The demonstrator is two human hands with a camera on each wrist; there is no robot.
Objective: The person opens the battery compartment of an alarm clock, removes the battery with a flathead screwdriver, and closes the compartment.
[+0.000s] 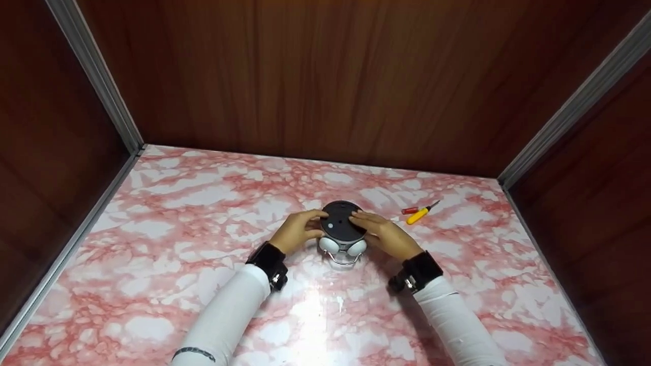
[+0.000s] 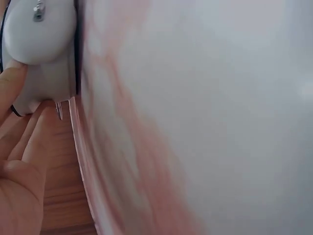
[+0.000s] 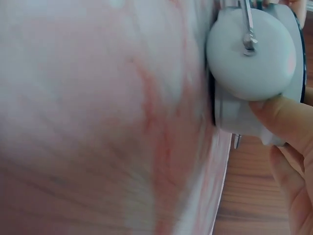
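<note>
A white twin-bell alarm clock lies flat on the table, its round black side facing up. Its two white bells and wire handle point toward me. My left hand grips the clock's left side, with fingertips on the rim of the black face. On the opposite side my right hand holds it, fingers over the top edge. In the right wrist view the thumb presses the white body just beside a bell. The clock's underside is hidden.
Beyond my right hand lie a yellow-handled screwdriver and a smaller red-handled tool, side by side. The pink-and-white marbled table is enclosed by dark wood panels at the back and both sides.
</note>
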